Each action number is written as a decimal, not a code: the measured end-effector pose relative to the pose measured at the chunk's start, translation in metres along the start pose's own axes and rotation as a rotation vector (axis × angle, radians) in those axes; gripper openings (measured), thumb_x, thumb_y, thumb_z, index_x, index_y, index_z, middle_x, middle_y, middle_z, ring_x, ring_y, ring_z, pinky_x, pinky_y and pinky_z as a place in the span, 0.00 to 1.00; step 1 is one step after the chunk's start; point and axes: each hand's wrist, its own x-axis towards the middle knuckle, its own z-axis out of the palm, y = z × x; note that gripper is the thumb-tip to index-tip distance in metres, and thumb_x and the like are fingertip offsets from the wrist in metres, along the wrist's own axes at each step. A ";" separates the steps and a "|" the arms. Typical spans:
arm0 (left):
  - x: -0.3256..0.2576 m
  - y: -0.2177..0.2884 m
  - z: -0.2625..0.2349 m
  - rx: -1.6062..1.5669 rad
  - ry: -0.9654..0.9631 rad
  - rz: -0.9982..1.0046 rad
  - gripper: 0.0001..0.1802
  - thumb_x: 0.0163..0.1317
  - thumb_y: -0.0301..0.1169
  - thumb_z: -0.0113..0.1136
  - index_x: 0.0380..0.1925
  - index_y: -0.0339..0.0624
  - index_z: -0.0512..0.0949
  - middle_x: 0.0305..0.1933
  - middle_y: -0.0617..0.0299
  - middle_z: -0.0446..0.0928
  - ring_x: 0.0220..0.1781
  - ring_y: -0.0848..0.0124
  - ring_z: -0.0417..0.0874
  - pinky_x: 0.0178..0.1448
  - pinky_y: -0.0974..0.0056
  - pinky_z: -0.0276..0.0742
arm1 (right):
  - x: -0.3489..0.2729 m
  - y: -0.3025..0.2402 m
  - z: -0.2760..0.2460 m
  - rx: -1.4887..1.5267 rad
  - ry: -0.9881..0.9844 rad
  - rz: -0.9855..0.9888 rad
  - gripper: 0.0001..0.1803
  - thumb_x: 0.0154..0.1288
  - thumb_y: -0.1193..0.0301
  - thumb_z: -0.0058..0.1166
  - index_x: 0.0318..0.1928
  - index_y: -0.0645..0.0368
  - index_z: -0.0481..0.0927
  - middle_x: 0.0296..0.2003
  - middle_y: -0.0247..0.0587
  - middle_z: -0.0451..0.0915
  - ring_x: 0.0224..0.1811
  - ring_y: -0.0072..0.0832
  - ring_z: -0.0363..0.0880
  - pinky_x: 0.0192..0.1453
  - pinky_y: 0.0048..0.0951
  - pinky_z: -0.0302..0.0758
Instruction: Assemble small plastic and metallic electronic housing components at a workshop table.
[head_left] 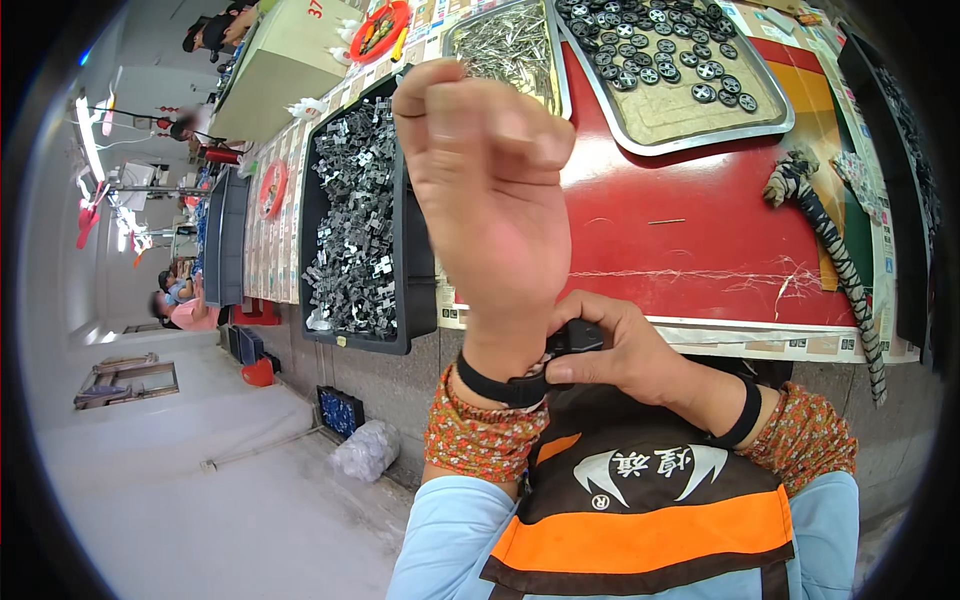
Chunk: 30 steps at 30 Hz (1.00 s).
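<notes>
My left hand (490,190) is raised over the table's near edge, fingers loosely curled in and slightly blurred. Nothing shows in it. A black strap (490,388) circles its wrist. At the side of that wrist, my right hand (630,355) pinches a small black device (577,337) between thumb and fingers, right by the strap. The fingers partly cover the device, and its far side is hidden. Another black band (745,412) is around my right wrist. Floral sleeve covers (480,440) sit on both forearms.
A black bin (402,290) of small dark parts stands at left. Beyond are a metal tray (690,143) with black wheels and another tray (565,60) of thin metal pins. A single pin (667,221) lies on the red tabletop (640,240). A wrapped, curved rod (845,265) rests at right.
</notes>
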 end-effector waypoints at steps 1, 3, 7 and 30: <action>0.001 0.004 -0.005 -0.477 0.100 -0.215 0.10 0.82 0.35 0.52 0.54 0.47 0.80 0.38 0.71 0.78 0.36 0.74 0.74 0.43 0.66 0.69 | -0.001 0.000 0.004 0.034 -0.006 -0.024 0.19 0.68 0.79 0.69 0.58 0.64 0.79 0.49 0.37 0.86 0.50 0.20 0.84 0.59 0.25 0.80; -0.005 0.000 -0.014 -0.631 0.081 -0.327 0.15 0.85 0.41 0.46 0.55 0.50 0.80 0.36 0.72 0.76 0.38 0.74 0.71 0.49 0.63 0.69 | -0.003 -0.001 0.009 0.024 0.027 -0.001 0.22 0.67 0.77 0.71 0.59 0.64 0.78 0.51 0.37 0.85 0.53 0.21 0.83 0.61 0.28 0.79; -0.021 0.001 -0.019 -0.826 0.115 -0.512 0.13 0.85 0.39 0.46 0.55 0.49 0.79 0.37 0.72 0.75 0.39 0.73 0.70 0.48 0.64 0.69 | -0.010 -0.015 0.011 -0.333 0.056 -0.039 0.26 0.65 0.68 0.74 0.59 0.63 0.78 0.54 0.42 0.83 0.62 0.29 0.79 0.65 0.37 0.77; -0.152 0.028 -0.070 1.206 -0.700 -0.395 0.10 0.57 0.26 0.70 0.40 0.49 0.85 0.37 0.65 0.81 0.41 0.62 0.82 0.46 0.58 0.75 | -0.009 -0.096 -0.076 -2.174 0.249 -0.151 0.11 0.59 0.77 0.58 0.43 0.57 0.78 0.37 0.41 0.77 0.45 0.41 0.79 0.47 0.42 0.75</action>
